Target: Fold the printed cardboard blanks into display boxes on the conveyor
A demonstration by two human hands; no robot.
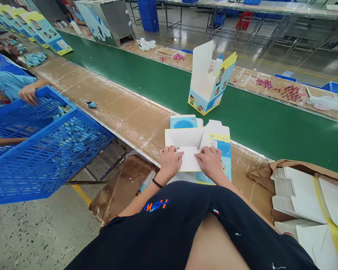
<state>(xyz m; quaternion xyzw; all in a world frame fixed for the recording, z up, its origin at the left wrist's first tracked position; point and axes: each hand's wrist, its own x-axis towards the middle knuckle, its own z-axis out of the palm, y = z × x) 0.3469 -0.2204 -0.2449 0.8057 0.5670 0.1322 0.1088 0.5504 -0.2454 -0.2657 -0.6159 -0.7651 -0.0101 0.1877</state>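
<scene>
A flat printed carton blank (198, 144), white inside with blue and yellow print, lies on the brown table edge in front of me. My left hand (170, 161) presses its curled fingers on the left part of a white flap. My right hand (211, 161) grips the same flap from the right, fingers bent over the fold. An assembled open carton (210, 84) of the same print stands upright on the green conveyor belt (146, 78) beyond my hands.
A stack of flat blanks (304, 195) on brown paper lies at my right. A person at the left holds a blue plastic crate (42, 150). Finished cartons (39, 28) line the far left. Small pink items (290, 92) lie across the belt.
</scene>
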